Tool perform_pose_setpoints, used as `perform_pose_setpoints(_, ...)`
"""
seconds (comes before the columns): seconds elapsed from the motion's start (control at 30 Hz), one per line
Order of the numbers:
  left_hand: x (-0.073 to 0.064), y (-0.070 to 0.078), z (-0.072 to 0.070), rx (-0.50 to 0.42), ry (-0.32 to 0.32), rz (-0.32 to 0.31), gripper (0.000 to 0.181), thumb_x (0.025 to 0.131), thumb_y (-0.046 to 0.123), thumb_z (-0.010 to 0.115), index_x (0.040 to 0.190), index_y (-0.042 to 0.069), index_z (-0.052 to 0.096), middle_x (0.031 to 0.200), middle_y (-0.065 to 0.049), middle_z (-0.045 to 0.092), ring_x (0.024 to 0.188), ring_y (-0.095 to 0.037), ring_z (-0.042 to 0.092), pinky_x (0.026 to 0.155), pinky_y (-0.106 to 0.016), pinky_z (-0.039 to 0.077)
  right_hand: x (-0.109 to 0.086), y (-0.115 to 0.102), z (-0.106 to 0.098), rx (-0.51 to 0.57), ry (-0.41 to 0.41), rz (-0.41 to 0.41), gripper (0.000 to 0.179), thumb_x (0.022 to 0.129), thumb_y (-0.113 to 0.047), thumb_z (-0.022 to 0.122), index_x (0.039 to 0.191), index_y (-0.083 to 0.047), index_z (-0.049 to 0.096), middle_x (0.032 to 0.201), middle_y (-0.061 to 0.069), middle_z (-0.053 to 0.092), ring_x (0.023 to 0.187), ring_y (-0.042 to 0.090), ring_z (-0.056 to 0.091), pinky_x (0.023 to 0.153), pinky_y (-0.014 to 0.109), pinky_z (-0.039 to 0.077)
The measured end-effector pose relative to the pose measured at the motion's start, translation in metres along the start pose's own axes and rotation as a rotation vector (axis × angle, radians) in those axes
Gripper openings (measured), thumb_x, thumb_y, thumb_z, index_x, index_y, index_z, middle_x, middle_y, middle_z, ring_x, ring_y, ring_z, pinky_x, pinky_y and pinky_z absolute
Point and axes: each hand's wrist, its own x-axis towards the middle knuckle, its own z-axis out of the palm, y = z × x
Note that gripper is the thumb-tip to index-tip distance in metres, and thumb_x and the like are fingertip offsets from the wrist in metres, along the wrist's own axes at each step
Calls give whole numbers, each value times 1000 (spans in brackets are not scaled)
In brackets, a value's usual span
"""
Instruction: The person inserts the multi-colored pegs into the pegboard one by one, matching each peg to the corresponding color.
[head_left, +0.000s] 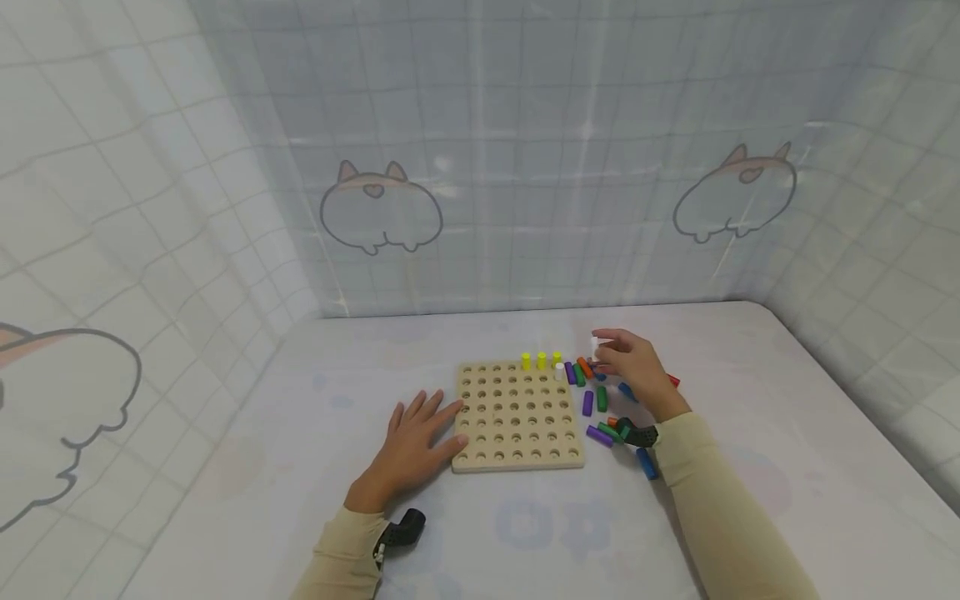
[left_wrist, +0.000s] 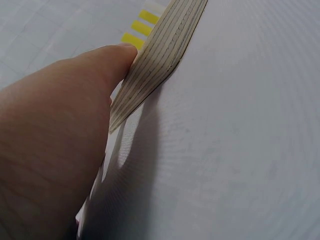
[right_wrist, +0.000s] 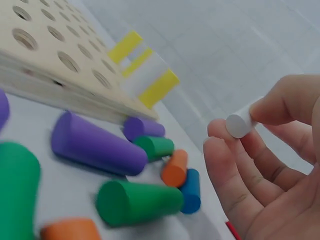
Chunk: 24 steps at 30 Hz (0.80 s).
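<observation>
A wooden pegboard [head_left: 516, 421] with rows of round holes lies on the table. Three yellow pegs [head_left: 542, 361] stand upright along its far edge at the right, and one white peg [head_left: 559, 372] stands just in front of them. My left hand [head_left: 411, 450] rests at the board's left side, fingers spread, with index finger and thumb touching that edge. In the left wrist view, the thumb [left_wrist: 115, 57] lies against the layered side of the board. Right of the board and above the loose pegs, my right hand [head_left: 630, 367] pinches another white peg [right_wrist: 240, 124] between thumb and fingers.
Loose pegs lie right of the board: several purple [right_wrist: 97, 145], green [right_wrist: 140, 202], orange [right_wrist: 175, 169] and blue [head_left: 647, 463] ones, some partly under the right arm. A red peg [head_left: 673, 381] lies beyond the right wrist. Tiled-pattern sheets [head_left: 517, 167] enclose the table's back and sides.
</observation>
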Motion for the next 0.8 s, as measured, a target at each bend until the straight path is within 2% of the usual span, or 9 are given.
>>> perform_pose_setpoints(0.2, 0, 1, 2, 2, 8, 7, 67, 97, 63, 49, 153, 27, 45, 162, -11, 29, 151, -38, 14, 116, -65, 3, -3, -5, 10, 58, 12, 31, 50, 98, -19, 65, 144, -6, 51, 134, 19, 55, 110, 31, 65, 92, 36, 55)
perform_pose_setpoints(0.33, 1, 1, 1, 11, 7, 7, 66, 97, 62, 49, 153, 26, 46, 162, -11, 30, 151, -39, 14, 116, -66, 3, 0, -5, 19, 71, 52, 53, 47, 98, -21, 66, 141, -9, 53, 129, 15, 60, 108, 27, 67, 94, 36, 54)
perform_pose_setpoints(0.53, 2, 0, 0, 10, 3, 5, 66, 98, 62, 49, 153, 26, 46, 162, -12, 30, 150, -40, 15, 115, -66, 4, 1, -7, 32, 123, 72, 7, 50, 97, -16, 67, 143, -7, 51, 123, 16, 63, 101, 28, 71, 90, 34, 56)
perform_pose_setpoints(0.8, 3, -2, 1, 19, 9, 4, 66, 98, 63, 48, 153, 28, 45, 162, -10, 30, 151, -38, 15, 116, -65, 3, -4, -13, 44, 160, 61, -24, 49, 96, -14, 67, 143, -8, 54, 122, 14, 58, 105, 26, 67, 94, 36, 54)
